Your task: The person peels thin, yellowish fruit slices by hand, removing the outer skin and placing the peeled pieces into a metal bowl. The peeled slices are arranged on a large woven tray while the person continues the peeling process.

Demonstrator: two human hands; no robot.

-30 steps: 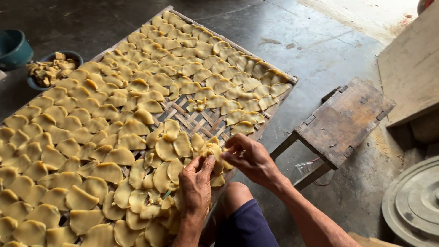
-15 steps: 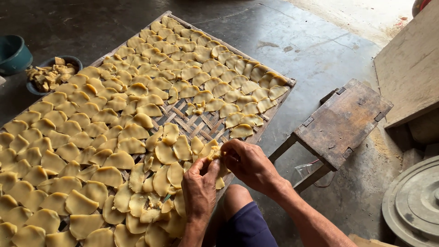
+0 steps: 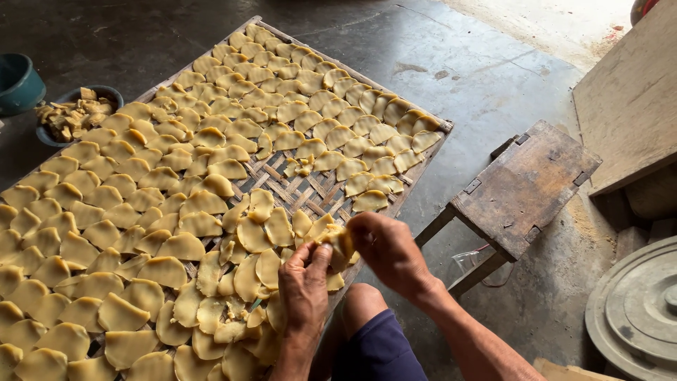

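A dark concrete floor (image 3: 458, 63) filled the view. On it lay a big woven bamboo tray (image 3: 303, 190), set cornerwise, its surface almost wholly covered with rows of thin yellow slices (image 3: 141, 176); a bare patch of weave showed near its right side, with a few small scraps (image 3: 302, 166) lying in it. To the right, a pale board (image 3: 627, 99) leaned at the edge of view. Just beside the tray's right rim stood a low wooden stool (image 3: 525, 187), worn and grey. A round metal lid (image 3: 635, 310) sat in the lower right corner. At the upper left, near the tray's far rim, a dark bowl (image 3: 49, 134) held chunky yellow pieces, and a teal pot (image 3: 17, 81) stood next to it.

The person's knee, in blue shorts (image 3: 377, 349), rose at the bottom, close against the tray's near edge.

Both hands met over that near edge. The right hand (image 3: 388, 250) was closed loosely, its fingers curled around a small stack of slices (image 3: 340, 242) held just above the tray. The left hand (image 3: 305, 286) reached up from below, thumb and fingertips pinched on the stack's lower left edge, touching it.
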